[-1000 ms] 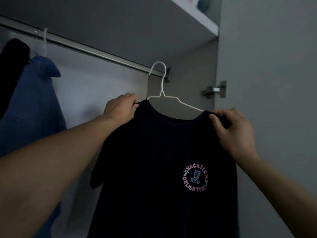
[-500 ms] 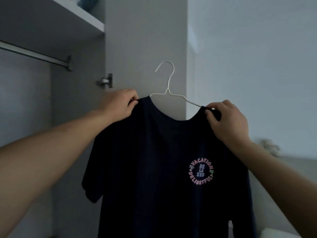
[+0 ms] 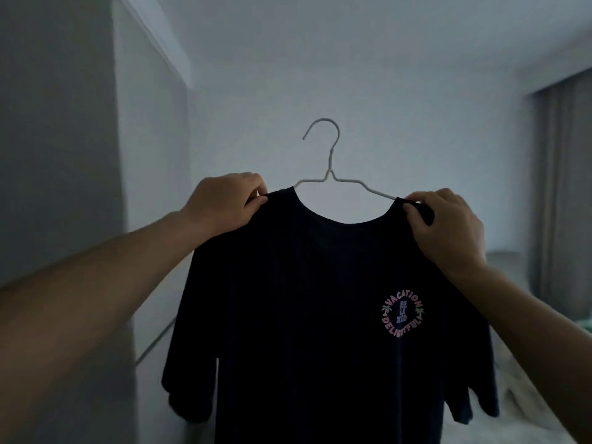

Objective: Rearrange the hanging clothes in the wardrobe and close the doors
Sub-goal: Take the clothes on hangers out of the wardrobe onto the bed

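T-shirt (image 3: 304, 315) now wardrobe-clear, between both grips

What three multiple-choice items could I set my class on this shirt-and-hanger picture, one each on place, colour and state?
1. Where is the round print on the T-shirt?
A. on its right side in the picture
B. on its left sleeve
C. at the collar

2. What colour is the hanger?
A. red
B. white
C. black

3. How is the hanger's hook?
A. on a rail
B. free in the air
C. inside a fist

Answers: 1 A, the lettering sits below the right hand. 2 B, its wire shows pale against the wall. 3 B, nothing touches it, while the left hand and right hand grip the shirt's shoulders.
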